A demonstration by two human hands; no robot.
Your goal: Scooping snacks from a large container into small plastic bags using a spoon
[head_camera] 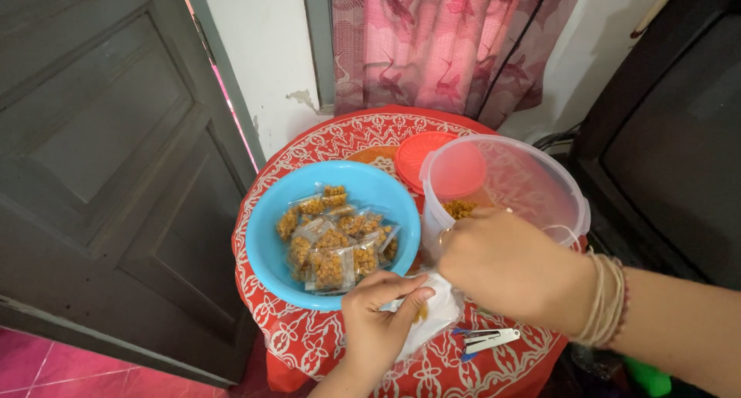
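Head view: my left hand point(378, 321) pinches a small clear plastic bag point(432, 317) open just below the clear round tub point(540, 183); my right hand point(509, 263), curled closed, hovers directly above the bag.

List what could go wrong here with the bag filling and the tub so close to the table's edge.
1. The clear tub leans toward the right hand; it might tip and spill its orange snacks.
2. The left hand holds the small plastic bag near the table edge, so pieces could drop to the floor.
3. The stapler lies close to the edge and might get knocked off.
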